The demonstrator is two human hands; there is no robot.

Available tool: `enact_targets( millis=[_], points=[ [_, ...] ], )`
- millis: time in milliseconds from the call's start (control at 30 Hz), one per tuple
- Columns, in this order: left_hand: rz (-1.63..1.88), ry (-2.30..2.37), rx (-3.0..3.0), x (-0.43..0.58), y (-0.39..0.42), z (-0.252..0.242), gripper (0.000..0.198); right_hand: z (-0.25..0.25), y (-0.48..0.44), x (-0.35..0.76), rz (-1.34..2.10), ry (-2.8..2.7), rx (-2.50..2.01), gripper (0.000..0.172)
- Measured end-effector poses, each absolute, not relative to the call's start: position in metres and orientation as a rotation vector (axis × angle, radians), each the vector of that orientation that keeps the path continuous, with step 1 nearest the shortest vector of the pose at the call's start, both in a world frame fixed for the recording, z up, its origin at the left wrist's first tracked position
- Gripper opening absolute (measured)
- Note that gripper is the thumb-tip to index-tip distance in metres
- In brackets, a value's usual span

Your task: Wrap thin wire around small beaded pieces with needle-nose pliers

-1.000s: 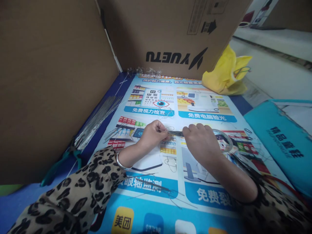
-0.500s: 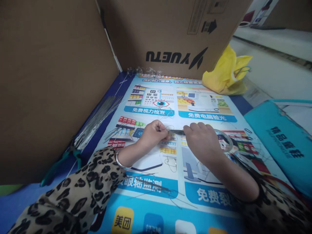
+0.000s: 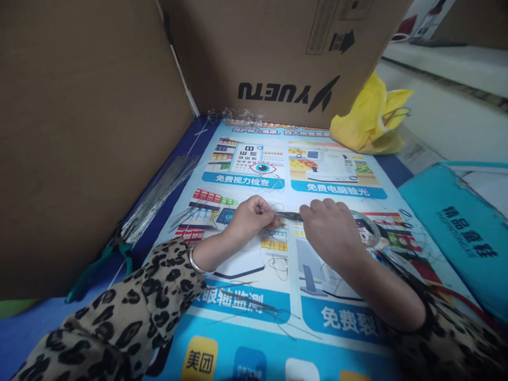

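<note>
My left hand pinches a thin bent wire, part of which loops out beyond the fingertips. Closed around the handles of long-nosed pliers, my right hand points their dark jaws left at the wire by my left fingers. Whether the jaws grip the wire is too small to tell. Both hands are just above a printed poster. Below them lie a bent wire shape and several straight dark wires.
Green-handled pliers lie at left beside a bundle of straight wires. Cardboard panels stand at the back and left. A yellow bag sits back right, a turquoise box at right. Wire pieces lie along the far edge.
Hardly anything differs. My hands keep their places, and the plier jaws appear slightly turned. The view has shifted a touch.
</note>
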State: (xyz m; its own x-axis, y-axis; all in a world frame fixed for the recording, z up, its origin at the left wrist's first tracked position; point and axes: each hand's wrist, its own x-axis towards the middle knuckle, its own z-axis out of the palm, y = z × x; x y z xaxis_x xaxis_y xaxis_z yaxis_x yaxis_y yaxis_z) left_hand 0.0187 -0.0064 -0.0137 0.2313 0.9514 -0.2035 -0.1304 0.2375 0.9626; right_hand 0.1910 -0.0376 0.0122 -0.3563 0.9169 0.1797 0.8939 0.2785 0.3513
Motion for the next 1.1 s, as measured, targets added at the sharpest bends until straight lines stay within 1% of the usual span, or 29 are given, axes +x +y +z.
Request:
enact_targets(
  millis=[400,567,667,767,967,1100],
  points=[
    [0.916,1.077,1.143,0.017,-0.004,-0.014,0.017,0.011,-0.036,0.192,0.557,2.478,1.719,0.016],
    [0.933,1.142,1.365,0.014,-0.001,-0.021,0.018,0.008,-0.035,0.192,0.456,2.456,1.741,0.019],
    [0.958,1.178,1.558,0.012,0.001,-0.026,0.015,0.007,-0.034,0.193,0.404,2.442,1.747,0.019],
    [0.975,1.191,1.742,0.008,0.002,-0.027,0.013,0.006,-0.034,0.193,0.418,2.443,1.748,0.018],
    [1.01,1.279,1.964,0.002,0.006,-0.025,0.021,0.005,-0.035,0.191,0.486,2.406,1.759,0.017],
    [0.971,1.302,2.019,0.0,0.007,-0.026,0.015,0.003,-0.036,0.188,0.507,2.409,1.764,0.017]
  ],
)
